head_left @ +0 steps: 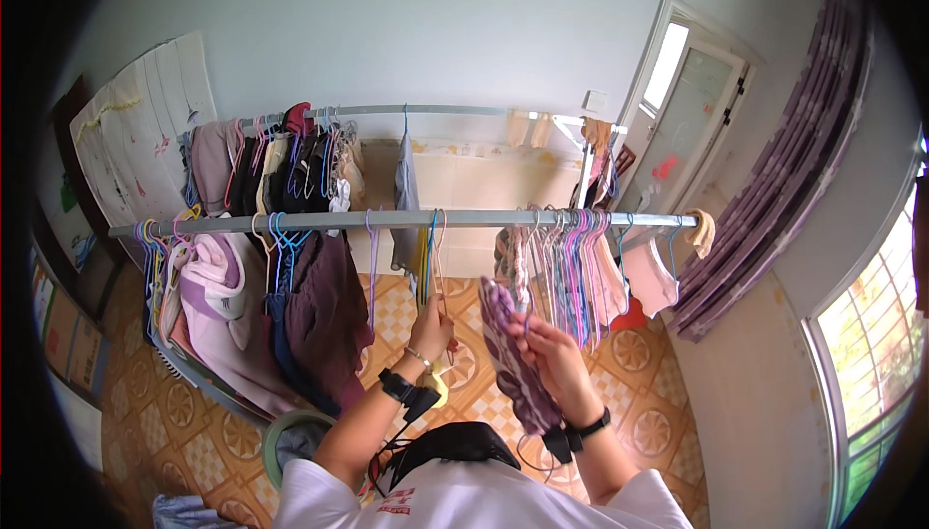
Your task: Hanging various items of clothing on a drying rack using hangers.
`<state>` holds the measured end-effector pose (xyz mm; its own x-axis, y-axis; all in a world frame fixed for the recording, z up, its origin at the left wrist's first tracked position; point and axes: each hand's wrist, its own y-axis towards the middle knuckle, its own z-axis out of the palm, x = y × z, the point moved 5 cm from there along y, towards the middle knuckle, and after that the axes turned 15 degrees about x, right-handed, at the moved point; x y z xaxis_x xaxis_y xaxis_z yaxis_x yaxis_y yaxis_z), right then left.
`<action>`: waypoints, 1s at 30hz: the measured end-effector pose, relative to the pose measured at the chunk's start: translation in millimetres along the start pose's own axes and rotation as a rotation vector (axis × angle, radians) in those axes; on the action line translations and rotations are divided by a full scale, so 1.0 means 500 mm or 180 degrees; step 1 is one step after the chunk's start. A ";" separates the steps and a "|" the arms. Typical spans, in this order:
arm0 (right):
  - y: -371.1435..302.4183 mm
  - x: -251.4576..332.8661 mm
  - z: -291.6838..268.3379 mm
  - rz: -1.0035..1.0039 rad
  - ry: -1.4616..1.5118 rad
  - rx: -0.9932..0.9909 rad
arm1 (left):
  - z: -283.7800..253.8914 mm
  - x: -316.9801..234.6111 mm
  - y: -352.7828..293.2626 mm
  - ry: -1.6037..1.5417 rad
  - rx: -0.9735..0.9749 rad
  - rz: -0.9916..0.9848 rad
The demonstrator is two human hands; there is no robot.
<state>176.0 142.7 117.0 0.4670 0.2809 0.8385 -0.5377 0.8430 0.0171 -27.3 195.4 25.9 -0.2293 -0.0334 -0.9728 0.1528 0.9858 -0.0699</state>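
My left hand [433, 331] is closed around a pale pink clothes hanger [441, 253], whose hook is over the near metal rail [406, 220]. Beside that hanger, a few blue and yellow hangers [424, 263] hang close together. To the right, a bunched purple garment with a dark and light pattern [518, 360] is in my right hand [550, 347], which is closed on its upper part. The garment hangs down in front of my right forearm. Something small and yellow [438, 389] shows below my left hand; I cannot make out what it is.
Purple and dark clothes [324, 306] hang on the rail's left part, many coloured hangers [571, 268] on its right. A second rail [445, 111] with clothes runs behind. A green basin [281, 437] stands on the tiled floor at lower left. A curtained window is at right.
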 end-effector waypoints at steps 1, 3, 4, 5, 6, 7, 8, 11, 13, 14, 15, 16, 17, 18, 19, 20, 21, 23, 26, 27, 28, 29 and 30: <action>0.041 0.005 0.000 -0.0073 -0.0018 0.0021 | -0.009 0.018 0.000 0.0404 0.0074 0.0419; 0.113 0.026 -0.019 -0.0273 0.0067 0.0000 | -0.005 -0.016 -0.036 0.0114 0.0119 0.0570; 0.174 0.015 -0.041 -0.0218 0.0279 0.0046 | -0.016 -0.019 -0.066 -0.0150 0.0061 0.0521; 0.216 0.014 -0.059 -0.0315 0.0229 0.0050 | -0.025 -0.022 -0.091 -0.0311 0.0104 0.0566; 0.256 0.007 -0.079 -0.0387 0.0179 0.0081 | -0.043 -0.007 -0.115 -0.0341 -0.0019 0.0530; 0.294 0.000 -0.119 -0.0478 0.0155 0.0072 | -0.058 -0.002 -0.139 0.0072 -0.0014 0.0754; 0.326 -0.007 -0.151 -0.0654 -0.0224 -0.0104 | -0.072 0.008 -0.173 0.0488 -0.0064 0.0915; 0.386 -0.020 -0.242 -0.0799 -0.0716 -0.0077 | -0.125 0.015 -0.257 0.0421 -0.0376 0.0585; 0.370 -0.024 -0.276 -0.0506 -0.1485 -0.0470 | -0.145 0.074 -0.297 0.0138 -0.0535 0.0503; 0.361 -0.007 -0.311 -0.1120 -0.2691 0.0042 | -0.155 0.094 -0.312 0.0051 -0.0554 0.0491; 0.354 -0.023 -0.307 -0.1133 -0.1959 -0.0066 | -0.177 0.118 -0.344 0.0369 -0.0688 0.0110; 0.339 -0.020 -0.282 -0.1095 -0.1244 -0.0212 | -0.191 0.148 -0.385 0.0662 -0.0792 -0.0284; 0.309 -0.016 -0.230 -0.1041 -0.1770 -0.0289 | -0.202 0.226 -0.430 0.0291 -0.1081 -0.0542; 0.270 -0.014 -0.195 -0.1037 -0.2322 -0.0416 | -0.211 0.287 -0.481 0.0210 -0.1365 -0.0792; 0.236 -0.019 -0.194 -0.1265 -0.2752 -0.0659 | -0.217 0.339 -0.525 0.0470 -0.1454 -0.1158; 0.192 -0.037 -0.151 -0.1371 -0.2503 -0.0615 | -0.219 0.393 -0.582 0.0725 -0.1542 -0.1542; 0.151 -0.057 -0.126 -0.1177 -0.2711 -0.0519 | -0.212 0.444 -0.631 0.1009 -0.1255 -0.2021; 0.066 -0.091 -0.116 -0.0968 -0.2927 -0.0442 | -0.202 0.582 -0.726 0.1284 -0.0917 -0.2490; -0.029 -0.156 -0.119 -0.0364 -0.2778 -0.0247 | -0.162 0.763 -0.834 0.2456 -0.0169 -0.2988; -0.059 -0.175 -0.121 -0.0111 -0.2470 -0.0355 | -0.151 0.769 -0.839 0.2701 -0.0006 -0.2648; -0.083 -0.190 -0.125 0.0131 -0.2156 -0.0462 | -0.141 0.773 -0.843 0.2939 0.0153 -0.2297; -0.101 -0.195 -0.122 0.0203 -0.2056 -0.0491 | -0.143 0.814 -0.860 0.2868 0.0224 -0.2308; -0.116 -0.192 -0.124 0.0178 -0.2087 -0.0580 | -0.144 0.792 -0.828 0.2878 0.0287 -0.2229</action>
<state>205.9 95.6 1.8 -0.1109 0.0387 0.9931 -0.3950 0.9152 -0.0798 -250.5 -214.1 -314.3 -0.8924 -0.4035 -0.2023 -0.2207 0.7810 -0.5842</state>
